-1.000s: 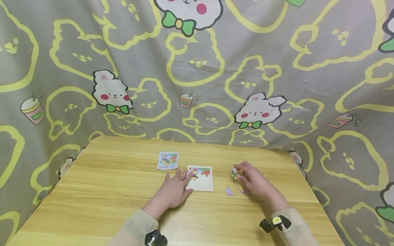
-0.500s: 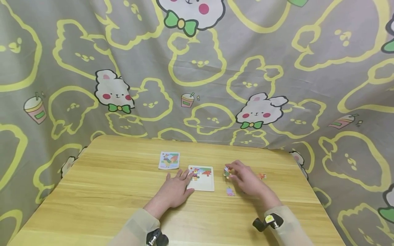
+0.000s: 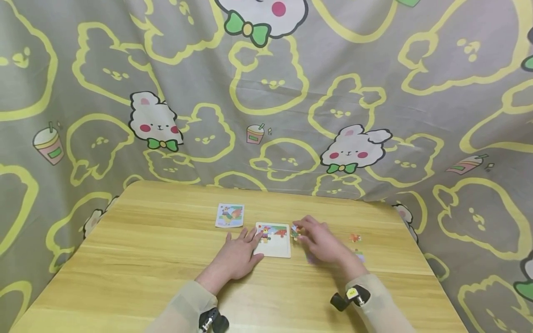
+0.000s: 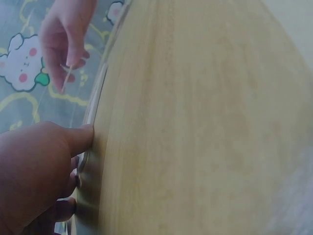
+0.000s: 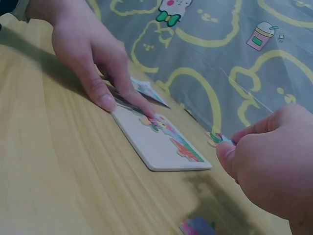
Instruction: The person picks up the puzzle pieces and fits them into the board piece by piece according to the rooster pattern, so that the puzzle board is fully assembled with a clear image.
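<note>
My left hand (image 3: 235, 256) lies with spread fingers at the left side of a white puzzle board (image 3: 276, 250). In the right wrist view its index fingertip presses on fitted pieces (image 5: 164, 128) and the thumb touches the board's edge. Fitted pieces fill the board's upper part with a colourful bird picture; the lower part is bare white. Just right of the board, my right hand (image 3: 322, 240) pinches a green, yellow and blue puzzle piece (image 3: 296, 232) between thumb and fingers, raised over the table. The left wrist view shows that piece (image 4: 67, 78) edge-on.
A square picture card (image 3: 230, 215) with a bird lies behind the board to the left. Loose puzzle pieces lie at right: an orange one (image 3: 355, 237), a bluish one (image 3: 360, 255), and a purple one (image 3: 310, 259) partly under my right hand. A patterned curtain (image 3: 283, 125) hangs behind the table.
My right hand has moved left with the pinched puzzle piece, from among the loose pieces to beside the board. Loose pieces behind it have come into view. The left hand stays in place.
</note>
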